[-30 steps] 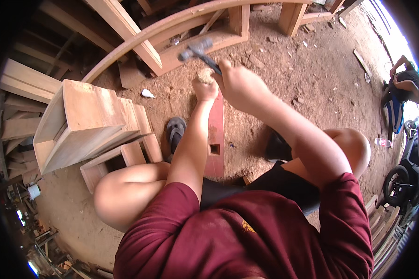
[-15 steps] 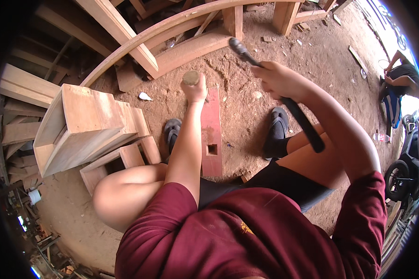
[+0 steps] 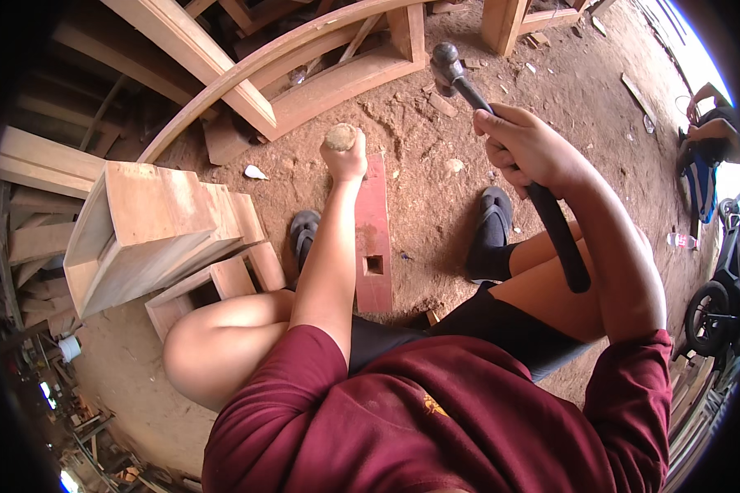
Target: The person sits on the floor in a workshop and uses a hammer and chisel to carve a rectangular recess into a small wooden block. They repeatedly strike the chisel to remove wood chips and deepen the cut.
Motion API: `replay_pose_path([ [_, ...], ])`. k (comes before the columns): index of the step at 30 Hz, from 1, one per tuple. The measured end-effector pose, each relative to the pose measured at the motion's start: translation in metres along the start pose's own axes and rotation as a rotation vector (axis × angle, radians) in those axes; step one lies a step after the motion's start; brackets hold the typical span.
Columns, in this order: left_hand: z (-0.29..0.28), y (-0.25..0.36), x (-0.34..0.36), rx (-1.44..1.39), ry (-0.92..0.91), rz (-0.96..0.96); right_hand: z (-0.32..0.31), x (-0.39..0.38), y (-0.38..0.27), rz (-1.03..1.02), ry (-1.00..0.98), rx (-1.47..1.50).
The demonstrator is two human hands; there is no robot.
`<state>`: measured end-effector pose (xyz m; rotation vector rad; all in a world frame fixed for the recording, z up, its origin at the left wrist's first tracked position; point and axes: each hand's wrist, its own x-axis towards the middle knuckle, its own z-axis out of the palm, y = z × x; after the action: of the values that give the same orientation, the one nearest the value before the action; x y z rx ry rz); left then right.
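Observation:
My left hand [image 3: 347, 163] is closed round an upright chisel [image 3: 340, 136]. Only the round, worn butt of its wooden handle shows; the blade is hidden below my fist. Beneath and beside that hand lies a reddish wooden plank [image 3: 373, 222] with a square hole [image 3: 373, 264] cut near its closer end. In my right hand [image 3: 528, 149] is a hammer [image 3: 564, 246], gripped partway along its black handle. Its dark metal head [image 3: 446, 62] is raised in the air, up and to the right of the chisel, touching nothing.
My sandalled feet [image 3: 492, 222] flank the plank on the dirt floor. Pale wooden frames [image 3: 160, 214] stand close on my left, and a curved wooden frame [image 3: 279, 57] arches ahead. Further right are another person [image 3: 715, 127], a plastic bottle [image 3: 682, 240] and a two-wheeler [image 3: 711, 316].
The hammer and my right hand have shifted right and slightly nearer, and the hammer head now shows more fully. My left hand, the chisel and the plank stay in place.

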<state>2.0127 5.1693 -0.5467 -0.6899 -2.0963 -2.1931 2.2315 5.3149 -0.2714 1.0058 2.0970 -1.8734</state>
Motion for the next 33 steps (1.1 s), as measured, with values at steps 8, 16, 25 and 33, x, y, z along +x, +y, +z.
replay_pose_path([
  [8,-0.002,-0.001,0.002,-0.047,0.008,-0.017,0.000,-0.004,0.000,-0.005,-0.004,-0.029],
  [16,0.001,-0.008,0.002,-0.067,0.058,-0.034,0.002,-0.006,-0.003,-0.001,0.003,-0.034],
  [25,0.001,0.004,-0.001,-0.001,-0.022,-0.005,0.002,-0.004,-0.002,0.001,0.004,-0.013],
  [33,0.002,0.001,-0.002,-0.008,-0.024,-0.001,0.001,-0.005,-0.002,0.007,-0.014,-0.003],
])
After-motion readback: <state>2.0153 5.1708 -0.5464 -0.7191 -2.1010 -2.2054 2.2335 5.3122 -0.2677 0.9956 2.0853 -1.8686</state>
